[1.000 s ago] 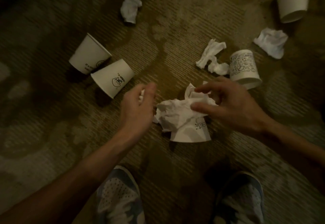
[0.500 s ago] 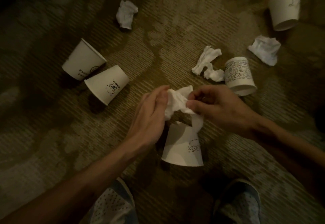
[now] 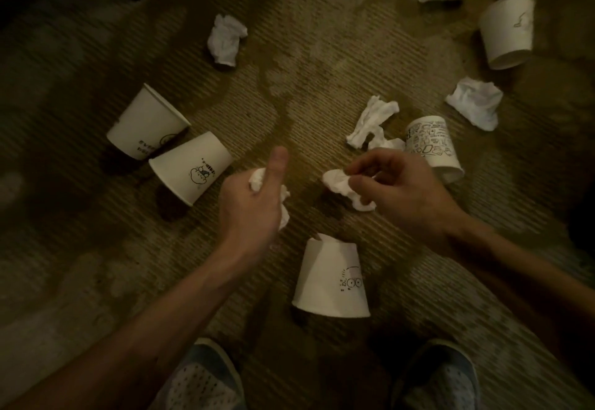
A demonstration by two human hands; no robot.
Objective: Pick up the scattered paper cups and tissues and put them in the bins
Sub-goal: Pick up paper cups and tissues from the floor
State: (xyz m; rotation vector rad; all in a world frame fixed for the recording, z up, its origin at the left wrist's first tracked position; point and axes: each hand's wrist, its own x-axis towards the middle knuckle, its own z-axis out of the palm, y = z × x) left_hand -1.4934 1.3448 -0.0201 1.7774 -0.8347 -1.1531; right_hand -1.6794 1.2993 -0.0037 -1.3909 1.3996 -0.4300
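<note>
I take the white paper cup with the goggle-eyed drawing (image 3: 328, 281) as my landmark. It sits on the brown ribbed carpet (image 3: 306, 71) with its wide rim toward the shoes, and I cannot tell whether it is upended or lying on its side. Just beyond it to the left, the left hand (image 3: 254, 203) is curled round a wad of white tissue (image 3: 257, 179), thumb sticking up. Beyond it to the right, the right hand (image 3: 402, 190) pinches a second crumpled white tissue (image 3: 338, 182) between thumb and fingertips. The two hands are apart and neither touches the landmark cup. Farther beyond it lie a twisted white tissue (image 3: 370, 123) and, beside that, a doodle-covered paper cup (image 3: 431, 142). Two plain white paper cups (image 3: 148, 119) lie well off to its left, and more cups and tissues are scattered far beyond it on both sides. No bin is in view. I judge the tissues to be almost weightless, soft and easy to squash, so any pinch holds them. A loose corner may tear or slip free, though, so balling each into the palm seems safer. The cups look light and thin-walled, stiff at the rolled rim and easy to crush at the side. I would take the landmark cup with fingers spread lightly round its wall or hooked at the rim.
</note>
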